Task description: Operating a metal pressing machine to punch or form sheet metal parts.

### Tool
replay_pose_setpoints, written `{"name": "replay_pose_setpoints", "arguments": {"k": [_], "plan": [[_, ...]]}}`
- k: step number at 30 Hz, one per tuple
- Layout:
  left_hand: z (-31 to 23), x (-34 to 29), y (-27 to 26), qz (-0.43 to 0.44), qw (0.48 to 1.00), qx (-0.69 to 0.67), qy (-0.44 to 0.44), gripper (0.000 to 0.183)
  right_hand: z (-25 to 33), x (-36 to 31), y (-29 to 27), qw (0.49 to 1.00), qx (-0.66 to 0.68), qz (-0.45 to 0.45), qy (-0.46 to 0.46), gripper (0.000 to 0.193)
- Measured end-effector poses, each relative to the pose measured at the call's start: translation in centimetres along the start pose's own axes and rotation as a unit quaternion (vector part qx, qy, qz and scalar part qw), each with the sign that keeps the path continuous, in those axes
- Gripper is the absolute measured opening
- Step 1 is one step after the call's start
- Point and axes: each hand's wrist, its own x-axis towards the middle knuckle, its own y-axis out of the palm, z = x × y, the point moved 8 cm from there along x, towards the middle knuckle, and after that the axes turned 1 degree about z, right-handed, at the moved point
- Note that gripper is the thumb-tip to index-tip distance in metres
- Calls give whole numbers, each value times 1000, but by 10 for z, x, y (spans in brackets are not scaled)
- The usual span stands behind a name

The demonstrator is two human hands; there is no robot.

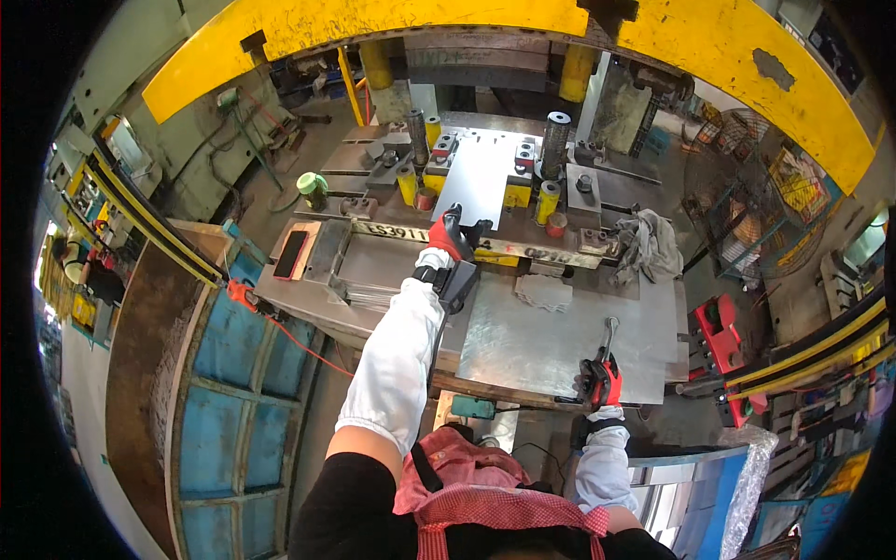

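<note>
Bright metal sheet (pixel 485 173) is lying lengthwise on the die in the middle of the press, its near end reaching the left hand (pixel 455 233). The left fingers (pixel 452 217), in a red and black glove, are parting from the thumb at that near end; whether they are pinching the sheet or only touching it, I cannot tell. The right fingers (pixel 611 378) are curling closed around a slim hand tool (pixel 610 338), whose rounded head is pointing away from the body above a large metal plate (pixel 513 345).

The left arm (pixel 399 350) is stretching well forward in its white sleeve, a black device (pixel 456 285) sitting at the wrist. The right arm (pixel 605 467) is reaching less far, its gloved hand hovering or resting at the plate's near edge.

Farther out, thin plates (pixel 369 280) are lying left of the left hand, a grey rag (pixel 649 245) is slumping at the right, and a yellow beam (pixel 420 21) is arching across the top.
</note>
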Motion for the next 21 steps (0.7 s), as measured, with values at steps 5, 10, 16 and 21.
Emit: {"name": "replay_pose_setpoints", "arguments": {"k": [5, 10, 16, 21], "plan": [[32, -7, 4, -108, 884, -377, -255, 29, -1, 1, -4, 998, -52, -37, -16, 18], [41, 0, 14, -32, 885, -370, -282, 27, -1, 3, -12, 995, -86, -55, -17, 16], [37, -3, 15, -98, 867, -404, -275, 30, -1, 2, -13, 994, -90, -62, -13, 16], [40, -6, 8, -99, 845, -419, -318, 27, -7, 10, -21, 996, -68, -50, -17, 21]]}}
